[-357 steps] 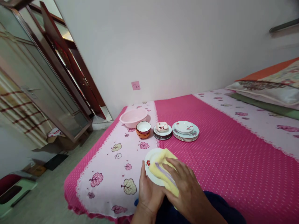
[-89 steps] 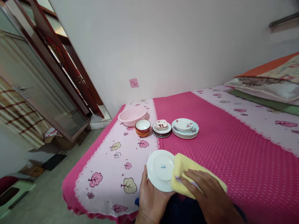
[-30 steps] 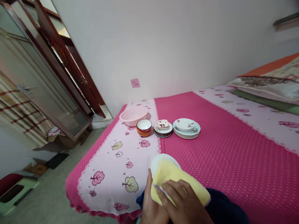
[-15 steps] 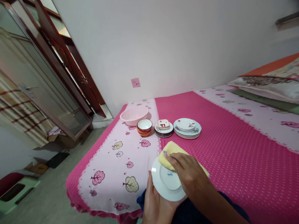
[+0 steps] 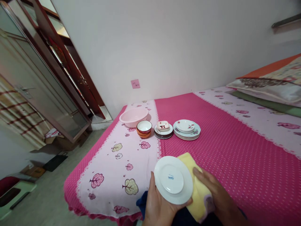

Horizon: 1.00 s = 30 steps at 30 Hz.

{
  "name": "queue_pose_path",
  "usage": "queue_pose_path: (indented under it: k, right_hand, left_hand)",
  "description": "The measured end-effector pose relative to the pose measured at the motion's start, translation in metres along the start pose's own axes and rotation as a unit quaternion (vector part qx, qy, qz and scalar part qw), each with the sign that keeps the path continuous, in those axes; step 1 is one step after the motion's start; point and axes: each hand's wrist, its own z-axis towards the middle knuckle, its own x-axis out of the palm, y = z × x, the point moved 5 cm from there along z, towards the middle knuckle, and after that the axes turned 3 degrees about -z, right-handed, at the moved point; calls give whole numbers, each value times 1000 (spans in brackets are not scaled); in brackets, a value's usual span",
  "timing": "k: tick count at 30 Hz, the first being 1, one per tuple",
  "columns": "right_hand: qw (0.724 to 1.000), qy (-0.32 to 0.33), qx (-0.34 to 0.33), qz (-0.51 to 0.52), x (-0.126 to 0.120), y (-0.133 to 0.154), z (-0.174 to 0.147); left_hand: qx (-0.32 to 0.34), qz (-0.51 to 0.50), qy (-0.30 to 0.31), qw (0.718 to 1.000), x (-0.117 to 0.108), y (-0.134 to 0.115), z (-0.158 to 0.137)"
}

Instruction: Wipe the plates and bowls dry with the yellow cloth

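A white plate (image 5: 172, 179) faces me underside up, a small blue mark at its centre. My left hand (image 5: 161, 205) grips it from below and the left, thumb along the rim. In my right hand (image 5: 213, 186) is a folded yellow cloth (image 5: 196, 191) with a purple patch at its lower corner; it lies against the plate's right edge. Beyond the hands, a small patterned dish (image 5: 163, 125) rests on a stack of dark-rimmed plates (image 5: 164, 136). To its right is a stack of flowered plates (image 5: 187, 133), to its left some orange bowls (image 5: 144, 129).
A pink basin (image 5: 134, 117) stands behind the bowls, near the wall. All the dishes are on a bed with a pink sheet (image 5: 235, 157). Pillows (image 5: 270, 84) lie at the far right. A stool (image 5: 16, 196) is on the floor at left.
My right hand and the cloth have moved from the plate's upper face to its right edge, uncovering the underside. The left hand keeps hold of the plate.
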Motion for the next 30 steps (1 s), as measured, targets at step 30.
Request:
queue_pose_path:
  k: [30]
  right_hand:
    - [514, 65, -650, -556, 82, 8, -70]
  left_hand:
    - [44, -57, -123, 990, 32, -5, -3]
